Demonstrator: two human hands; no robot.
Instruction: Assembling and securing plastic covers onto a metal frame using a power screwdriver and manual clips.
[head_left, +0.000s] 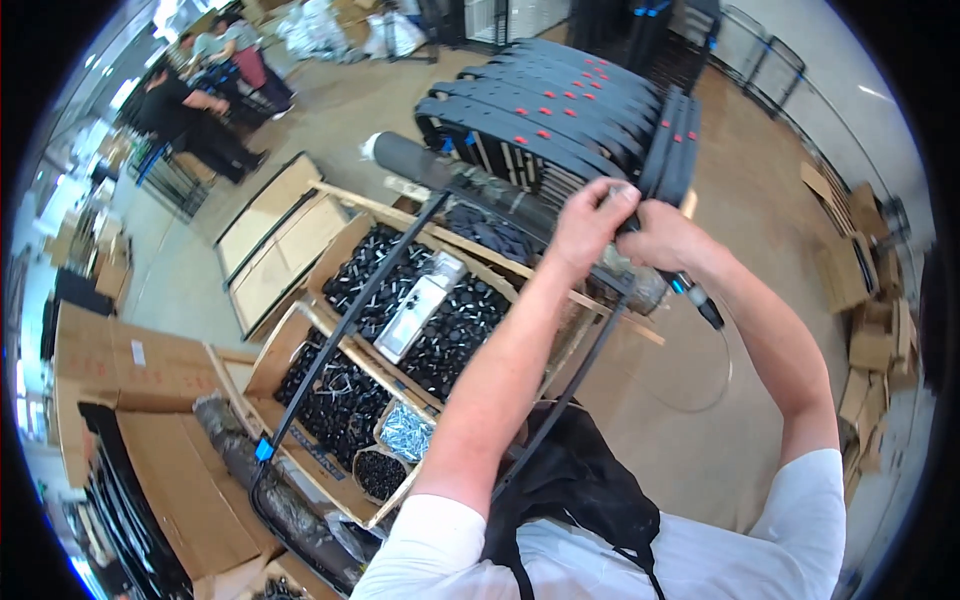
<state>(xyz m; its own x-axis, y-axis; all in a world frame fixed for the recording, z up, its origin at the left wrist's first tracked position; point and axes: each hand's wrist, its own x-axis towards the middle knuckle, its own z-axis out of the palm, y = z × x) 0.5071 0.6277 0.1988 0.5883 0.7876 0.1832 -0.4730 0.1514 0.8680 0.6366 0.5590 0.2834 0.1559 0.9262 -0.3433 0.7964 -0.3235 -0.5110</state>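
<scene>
Looking down on a workshop with a bare, smooth tan floor (700,380), the head view takes in flat cardboard sheets (270,235) lying on the ground and brown cartons (160,370) stacked along the left. At the top left, other people (190,100) sit low among crates. Folded cardboard pieces (870,300) line the right wall.

Below the arms stand 2 open cardboard boxes (330,250) of small glossy black parts (455,325), with a silvery rectangular packet (420,300) lying on top. A smaller tray of shiny metal screws (405,432) sits nearer the body, beside a round pot of dark bits (380,472).

A thin black metal frame (345,325), tubular and rigid, runs diagonally from a blue clip (263,448) at lower left up to the hands. Its upper end carries a dark grey foam roller (410,158), matt and cylindrical. Behind it a row of identical black folded frames (560,110) with red dots stands upright.

The left hand (585,225) is curled tight around the frame's upper part, fingers closed. The right hand (665,238) touches the left and is clenched on a black-handled tool (690,292) with a blue band, whose tip points down to the right.
</scene>
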